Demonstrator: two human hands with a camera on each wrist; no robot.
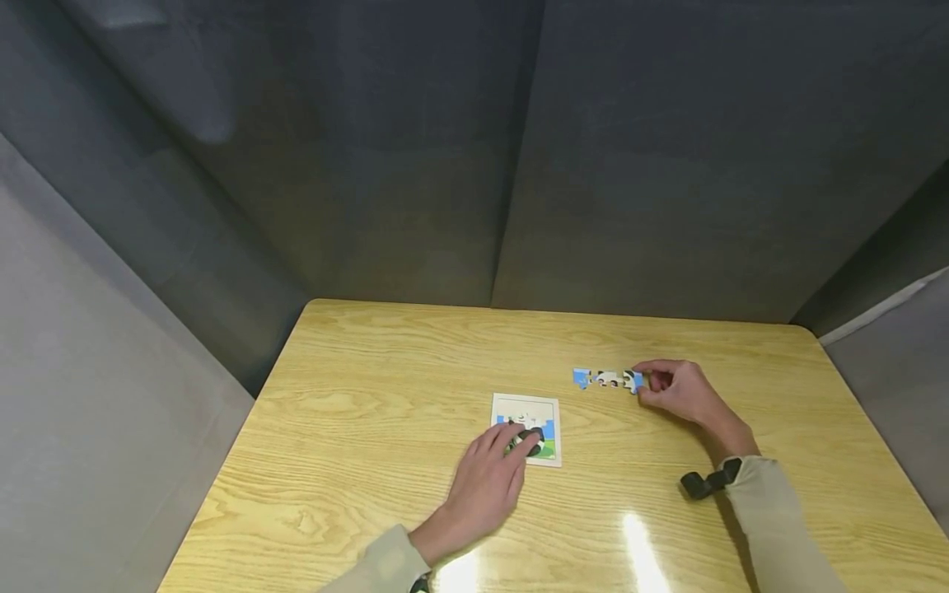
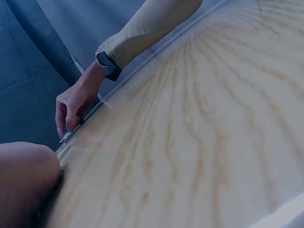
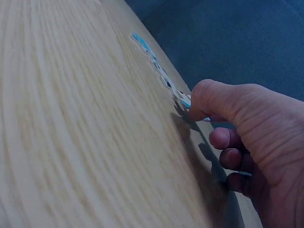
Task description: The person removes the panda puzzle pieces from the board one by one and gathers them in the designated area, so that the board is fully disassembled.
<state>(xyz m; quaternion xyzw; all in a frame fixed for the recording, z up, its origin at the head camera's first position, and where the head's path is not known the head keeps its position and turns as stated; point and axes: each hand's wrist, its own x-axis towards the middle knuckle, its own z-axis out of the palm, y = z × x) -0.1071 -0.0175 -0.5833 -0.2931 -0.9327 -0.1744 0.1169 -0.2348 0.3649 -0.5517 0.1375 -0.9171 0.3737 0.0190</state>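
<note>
A square puzzle board (image 1: 558,428) with a pale border lies on the table, partly filled with a panda picture in blue, green, black and white. My left hand (image 1: 485,478) rests over its lower left part, fingers stretched across the picture and hiding some of it. Up and to the right, my right hand (image 1: 685,391) pinches a blue, white and black puzzle piece (image 1: 633,380) between thumb and index finger. Beside that piece, in a row to the left, lie a white and black piece (image 1: 608,379) and a mostly blue piece (image 1: 581,377).
The wooden table (image 1: 371,395) has a rounded far edge, with dark curtains (image 1: 415,165) hanging behind it. A grey cloth panel (image 1: 81,395) stands at the left. A black wrist device (image 1: 697,484) sticks out from the right sleeve, just over the table.
</note>
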